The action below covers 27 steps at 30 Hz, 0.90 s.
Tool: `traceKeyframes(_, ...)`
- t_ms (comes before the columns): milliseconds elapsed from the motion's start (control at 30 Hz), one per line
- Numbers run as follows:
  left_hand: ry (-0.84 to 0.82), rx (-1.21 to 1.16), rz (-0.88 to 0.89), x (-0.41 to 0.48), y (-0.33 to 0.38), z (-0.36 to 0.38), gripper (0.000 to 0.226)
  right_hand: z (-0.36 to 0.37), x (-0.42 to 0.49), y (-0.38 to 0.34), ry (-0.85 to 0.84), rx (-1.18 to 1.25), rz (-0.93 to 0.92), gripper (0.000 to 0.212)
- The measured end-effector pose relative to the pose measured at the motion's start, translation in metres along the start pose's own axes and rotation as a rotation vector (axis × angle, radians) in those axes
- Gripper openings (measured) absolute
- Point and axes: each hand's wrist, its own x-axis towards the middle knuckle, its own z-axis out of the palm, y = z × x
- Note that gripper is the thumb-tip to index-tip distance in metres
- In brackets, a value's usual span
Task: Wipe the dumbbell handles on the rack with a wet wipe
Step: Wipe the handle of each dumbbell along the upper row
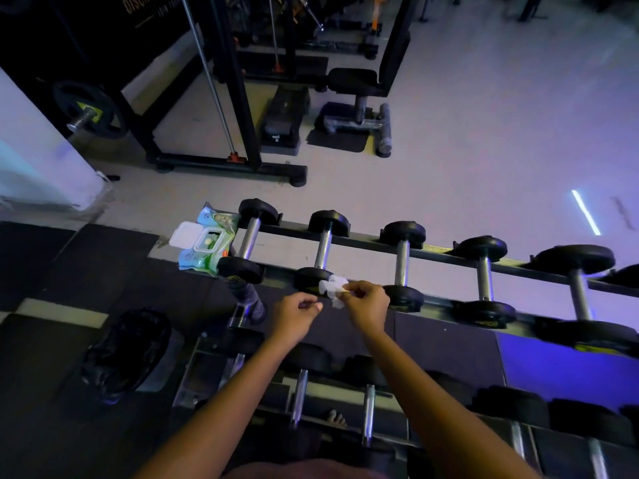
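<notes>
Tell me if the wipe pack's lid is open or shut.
Open: the white lid of the wipe pack is flipped back.

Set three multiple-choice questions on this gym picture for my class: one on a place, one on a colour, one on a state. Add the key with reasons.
1. Where on the rack does the wipe pack lie?
A. left end
B. middle
C. right end

2. What colour is the wipe that the right hand pinches?
A. black
B. white
C. green

3. How is the pack's lid?
A. shut
B. open
C. missing

Key: 1 A, it lies beside the leftmost dumbbell; 2 B, it shows white against the dark rack; 3 B, the white flap is folded back.
</notes>
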Motion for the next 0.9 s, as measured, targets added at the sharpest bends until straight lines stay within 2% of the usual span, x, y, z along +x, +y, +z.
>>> traceKeyframes(267, -0.070, 0.017, 0.081, -0.035, 0.001, -0.021, 0.020, -0.013, -0.063, 0.009, 0.090, 0.051, 0.055, 0.010)
traceKeyframes(567, -0.191, 0.073, 0.137, -0.058, 0.009, 0.004, 0.025, -0.046, -0.083, 0.016, 0.186, 0.085, 0.052, 0.011)
traceKeyframes(700, -0.151, 0.074, 0.149, -0.061, 0.027, 0.026, 0.024, -0.070, -0.069, 0.028, 0.186, 0.077, 0.037, 0.012)
traceKeyframes(900, -0.087, 0.031, 0.075, -0.060, 0.058, 0.078, 0.025, -0.128, -0.035, 0.050, 0.135, 0.066, 0.006, 0.012)
